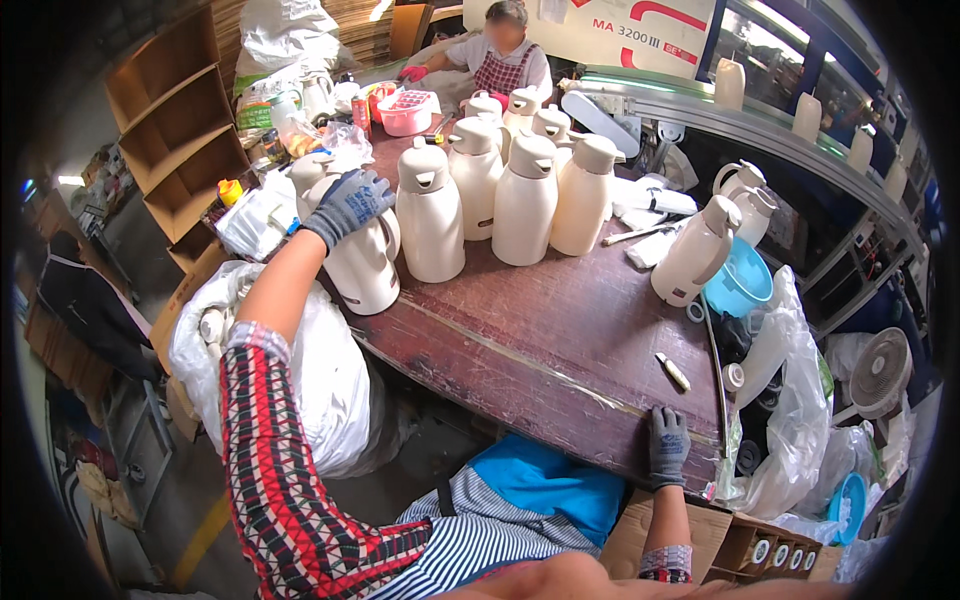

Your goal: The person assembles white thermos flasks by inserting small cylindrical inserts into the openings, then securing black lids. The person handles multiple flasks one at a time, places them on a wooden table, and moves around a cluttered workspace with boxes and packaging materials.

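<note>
My left hand (350, 208), in a grey-blue knit glove, grips the upper part of a cream thermos jug (362, 270) at the table's left edge. The glove covers most of the jug's top. My right hand (668, 447), gloved likewise, rests on the near right table edge with its fingers stretched out and nothing in them. Just beyond it lies a small pale-handled knife or cutter (673, 372). Several more cream jugs with lids and spouts stand upright beside the held one, the closest being a jug (431, 215) to its right.
The dark red table (500, 315) is scuffed. Another jug (697, 255) stands at the right by a light-blue basin (740, 278). A white sack (330, 390) sits below on the left. Across the table is a person (512, 65) in red gloves, near a pink basket (408, 112).
</note>
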A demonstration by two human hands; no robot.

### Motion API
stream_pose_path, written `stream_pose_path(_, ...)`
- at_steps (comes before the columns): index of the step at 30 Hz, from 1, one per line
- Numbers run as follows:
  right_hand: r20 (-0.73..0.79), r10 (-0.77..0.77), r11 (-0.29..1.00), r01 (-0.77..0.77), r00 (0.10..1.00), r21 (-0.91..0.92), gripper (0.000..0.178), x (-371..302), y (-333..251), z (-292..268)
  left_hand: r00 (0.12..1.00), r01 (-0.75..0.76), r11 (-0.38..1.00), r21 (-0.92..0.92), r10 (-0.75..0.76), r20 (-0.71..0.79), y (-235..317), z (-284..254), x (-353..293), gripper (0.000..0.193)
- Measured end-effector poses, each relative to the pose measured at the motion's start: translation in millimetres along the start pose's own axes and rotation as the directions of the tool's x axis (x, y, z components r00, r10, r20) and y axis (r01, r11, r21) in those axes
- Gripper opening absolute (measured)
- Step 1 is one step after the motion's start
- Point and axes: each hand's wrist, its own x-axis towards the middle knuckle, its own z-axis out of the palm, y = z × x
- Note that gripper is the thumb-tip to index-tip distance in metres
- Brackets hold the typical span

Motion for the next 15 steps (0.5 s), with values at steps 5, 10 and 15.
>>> stream_pose_path(5,-0.031,0.157,0.987,-0.156,0.987,0.046,0.069,-13,-4,-27,0.946,0.17,0.985,0.011,-0.166,0.279,-1,-11,33,0.023)
stream_pose_path(10,-0.117,0.234,0.966,-0.216,0.965,0.145,0.066,-46,-31,-71,0.805,0.391,0.658,-0.644,-0.584,-0.108,-41,43,129,0.05)
stream_pose_path(15,-0.063,0.136,0.957,-0.115,0.989,0.267,0.059,-74,-80,-110,0.851,0.48,0.753,-0.45,-0.276,0.447,-17,137,161,0.052)
